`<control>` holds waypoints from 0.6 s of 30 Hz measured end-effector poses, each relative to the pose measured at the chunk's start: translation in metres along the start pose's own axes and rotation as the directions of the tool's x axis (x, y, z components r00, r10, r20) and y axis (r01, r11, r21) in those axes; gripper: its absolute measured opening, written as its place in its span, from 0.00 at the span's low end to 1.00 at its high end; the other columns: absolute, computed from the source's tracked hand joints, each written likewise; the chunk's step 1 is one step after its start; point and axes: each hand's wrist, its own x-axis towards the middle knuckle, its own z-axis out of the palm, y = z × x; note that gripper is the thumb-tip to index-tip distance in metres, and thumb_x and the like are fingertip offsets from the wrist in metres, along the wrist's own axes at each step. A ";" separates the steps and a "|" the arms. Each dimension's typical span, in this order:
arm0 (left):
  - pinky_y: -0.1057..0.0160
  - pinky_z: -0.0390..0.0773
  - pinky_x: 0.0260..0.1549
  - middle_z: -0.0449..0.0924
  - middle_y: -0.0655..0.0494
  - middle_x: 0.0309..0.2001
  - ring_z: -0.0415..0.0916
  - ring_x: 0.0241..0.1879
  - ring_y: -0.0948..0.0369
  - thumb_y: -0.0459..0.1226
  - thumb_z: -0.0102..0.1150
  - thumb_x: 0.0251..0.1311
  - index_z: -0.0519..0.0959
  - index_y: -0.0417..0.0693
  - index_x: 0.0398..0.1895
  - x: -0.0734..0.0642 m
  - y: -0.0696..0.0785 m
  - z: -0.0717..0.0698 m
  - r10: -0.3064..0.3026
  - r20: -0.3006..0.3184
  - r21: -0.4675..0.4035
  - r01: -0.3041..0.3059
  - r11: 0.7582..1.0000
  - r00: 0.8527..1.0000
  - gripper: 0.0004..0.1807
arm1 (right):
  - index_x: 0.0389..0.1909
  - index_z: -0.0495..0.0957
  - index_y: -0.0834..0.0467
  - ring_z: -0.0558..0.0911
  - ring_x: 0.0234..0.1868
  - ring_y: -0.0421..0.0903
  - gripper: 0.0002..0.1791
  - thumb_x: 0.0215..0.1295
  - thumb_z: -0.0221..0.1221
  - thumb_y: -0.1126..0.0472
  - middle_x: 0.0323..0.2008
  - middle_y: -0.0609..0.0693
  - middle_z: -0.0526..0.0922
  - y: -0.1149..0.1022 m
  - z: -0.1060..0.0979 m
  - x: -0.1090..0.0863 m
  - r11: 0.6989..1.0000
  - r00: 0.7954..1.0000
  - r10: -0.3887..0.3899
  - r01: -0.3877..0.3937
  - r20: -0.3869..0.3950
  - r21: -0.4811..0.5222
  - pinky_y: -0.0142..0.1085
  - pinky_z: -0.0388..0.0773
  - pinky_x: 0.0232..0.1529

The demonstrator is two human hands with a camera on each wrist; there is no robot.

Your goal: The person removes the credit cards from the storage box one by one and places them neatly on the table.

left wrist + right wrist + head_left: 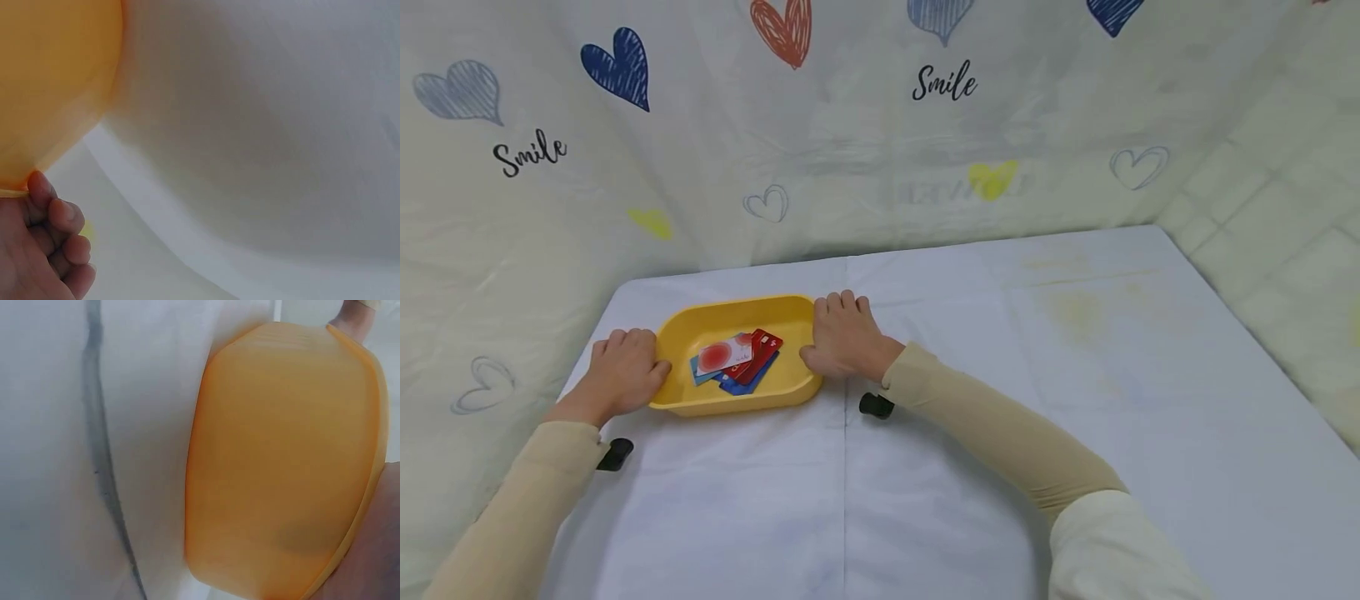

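A yellow oval-cornered tray is held by both hands at the left part of the table. Inside it lies a loose pile of cards: a white card with a red circle, a red card and blue cards beneath. My left hand grips the tray's left end, its fingers curled at the rim in the left wrist view. On the opposite end, my right hand grips the rim; its fingers are mostly hidden in the right wrist view. The tray's underside shows there, raised from the table.
A white cloth covers the table, with a fold line down its middle and faint yellowish stains at the far right. Behind it hangs a pale sheet printed with hearts and lettering. Small black devices sit below the wrists.
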 end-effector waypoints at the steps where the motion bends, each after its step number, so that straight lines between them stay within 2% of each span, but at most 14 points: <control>1: 0.39 0.60 0.52 0.68 0.40 0.40 0.59 0.49 0.40 0.41 0.47 0.70 0.66 0.32 0.48 0.000 0.000 0.000 0.000 -0.001 -0.001 0.000 1.000 1.000 0.18 | 0.60 0.64 0.60 0.63 0.53 0.52 0.29 0.70 0.47 0.41 0.45 0.52 0.66 0.000 0.000 -0.001 1.000 1.000 -0.001 0.001 0.001 -0.001 0.49 0.62 0.62; 18: 0.40 0.60 0.51 0.67 0.41 0.39 0.59 0.48 0.40 0.41 0.47 0.70 0.66 0.32 0.47 -0.003 0.011 0.000 0.027 -0.010 0.004 -0.027 1.000 1.000 0.17 | 0.57 0.66 0.60 0.64 0.50 0.52 0.28 0.70 0.48 0.41 0.43 0.52 0.67 0.006 -0.001 -0.013 0.999 1.000 0.010 -0.010 -0.017 -0.040 0.47 0.62 0.57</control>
